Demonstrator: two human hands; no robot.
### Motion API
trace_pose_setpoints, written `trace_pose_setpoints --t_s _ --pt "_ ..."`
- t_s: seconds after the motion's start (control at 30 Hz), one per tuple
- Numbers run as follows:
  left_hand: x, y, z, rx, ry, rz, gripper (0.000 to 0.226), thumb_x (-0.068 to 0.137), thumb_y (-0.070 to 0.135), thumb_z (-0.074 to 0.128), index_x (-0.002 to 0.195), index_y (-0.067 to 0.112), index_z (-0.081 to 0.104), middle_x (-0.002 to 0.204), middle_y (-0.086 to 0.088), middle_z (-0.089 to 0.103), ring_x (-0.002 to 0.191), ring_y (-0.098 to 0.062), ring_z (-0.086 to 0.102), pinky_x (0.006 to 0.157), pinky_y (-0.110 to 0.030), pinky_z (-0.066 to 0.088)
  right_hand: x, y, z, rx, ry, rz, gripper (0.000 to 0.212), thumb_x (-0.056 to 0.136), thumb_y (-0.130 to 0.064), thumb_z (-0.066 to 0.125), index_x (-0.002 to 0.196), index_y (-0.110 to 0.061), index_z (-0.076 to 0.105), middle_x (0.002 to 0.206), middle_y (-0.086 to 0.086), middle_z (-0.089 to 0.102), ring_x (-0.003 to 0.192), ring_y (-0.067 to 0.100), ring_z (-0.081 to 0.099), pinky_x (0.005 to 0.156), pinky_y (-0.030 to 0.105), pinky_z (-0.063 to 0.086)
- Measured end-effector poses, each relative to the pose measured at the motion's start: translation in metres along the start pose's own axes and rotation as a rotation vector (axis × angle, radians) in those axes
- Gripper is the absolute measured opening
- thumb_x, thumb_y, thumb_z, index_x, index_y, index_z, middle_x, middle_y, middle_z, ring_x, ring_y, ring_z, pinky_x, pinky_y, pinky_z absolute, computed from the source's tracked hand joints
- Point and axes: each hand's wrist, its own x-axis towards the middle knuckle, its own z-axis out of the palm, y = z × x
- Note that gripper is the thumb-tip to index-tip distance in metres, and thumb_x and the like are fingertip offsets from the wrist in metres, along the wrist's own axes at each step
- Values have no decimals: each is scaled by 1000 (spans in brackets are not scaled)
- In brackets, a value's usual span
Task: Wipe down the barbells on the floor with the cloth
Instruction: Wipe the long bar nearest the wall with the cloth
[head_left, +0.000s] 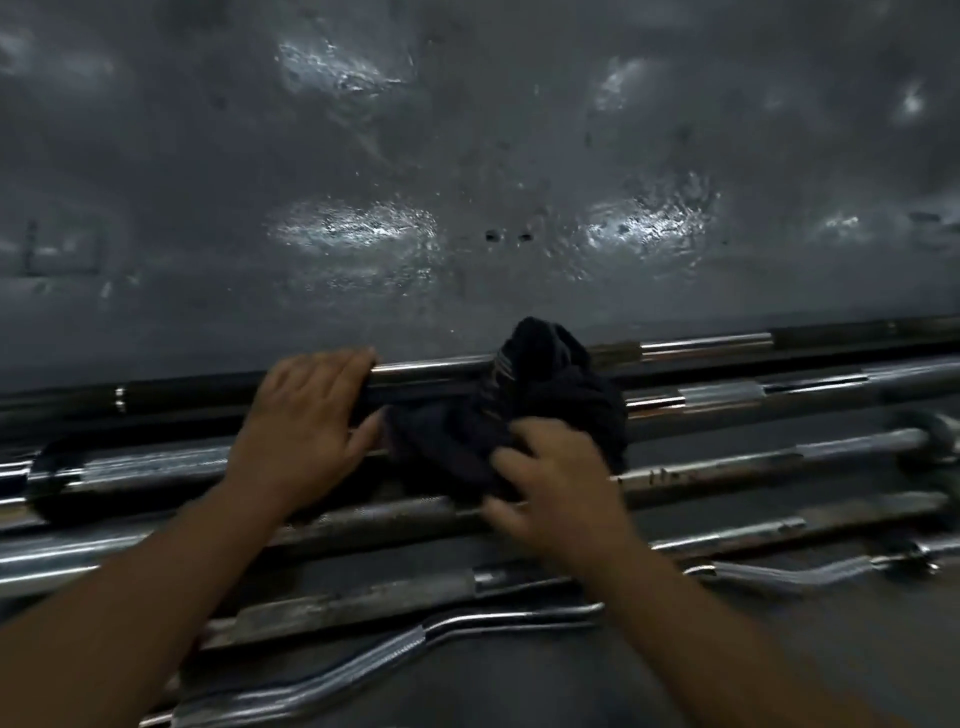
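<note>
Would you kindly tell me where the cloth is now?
In the head view, the black cloth lies bunched over the far barbells near centre, between the left hand on its left and the right hand at its near edge.

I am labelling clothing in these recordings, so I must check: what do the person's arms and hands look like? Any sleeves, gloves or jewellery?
The left forearm and right forearm are bare to the frame edge; no sleeve shows. The left hand and right hand wear no gloves. No watch, bracelet or ring is visible, though the right hand is blurred, so a thin ring could be missed.
</note>
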Motion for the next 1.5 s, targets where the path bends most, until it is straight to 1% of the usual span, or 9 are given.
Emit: trace_pose_setpoints --t_s 0.13,0.27,0.57,0.77,0.9,1.13,1.27,1.4,1.5 --pt "1 4 -3 -3 -23 -46 58 95 51 33 138 16 47 128 -9 59 116 -31 51 103 -46 33 -56 122 -74 -45 111 559 35 77 -47 53 99 -20 59 92 12 61 92 39 64 74 40 46" --pt "7 55 7 -82 52 -123 59 93 47 39 140 13 47 140 -13 51 128 -33 44 113 -51 23 14 136 -93 241 335 664 76 90 -21 65 155 -26 25 137 18 56 121 36 56 98 37 42" --pt "-14 96 23 -120 41 -8 64 95 42 37 150 9 35 160 -11 24 148 -30 20 119 -51 18 -92 28 -26 179 -299 -23 43 72 -53 42 103 -28 57 96 -4 60 94 25 62 73 38 53" --pt "-58 166 45 -97 -107 205 81 86 65 46 149 14 40 160 -6 25 148 -25 23 114 -56 24 13 112 -46 265 342 347 46 74 -48 56 111 -25 68 137 10 47 131 32 42 109 37 36" --pt "-57 172 50 -10 -190 204 97 72 79 55 144 13 47 156 -8 34 145 -26 31 109 -57 31 -5 105 -15 32 91 58 51 64 -60 65 102 -26 64 142 10 49 137 30 43 108 64 34" --pt "-49 176 38 25 -249 188 104 66 86 52 146 21 44 158 -4 32 143 -24 34 106 -51 32 -77 195 -85 -363 -508 -796 26 76 -54 65 92 -34 63 113 -4 57 110 25 55 95 49 43" --pt "-49 175 31 122 -322 220 103 73 86 40 152 22 28 160 -7 26 144 -25 30 109 -48 30 -42 238 -123 -378 -435 -741 41 68 -54 76 96 -32 56 115 3 56 107 32 56 79 45 53" --pt "-43 209 3 199 -380 243 100 70 79 41 151 20 27 156 -9 34 136 -28 44 100 -47 48 -45 208 -89 -224 -350 -866 43 64 -55 77 95 -27 68 128 11 55 120 36 51 96 48 47" --pt "-40 257 -3 147 -554 83 108 74 81 45 155 29 -6 165 -2 1 150 -24 13 115 -46 30 -106 229 -57 -267 -486 -843 50 59 -60 75 99 -32 65 135 9 51 123 33 48 98 54 46"
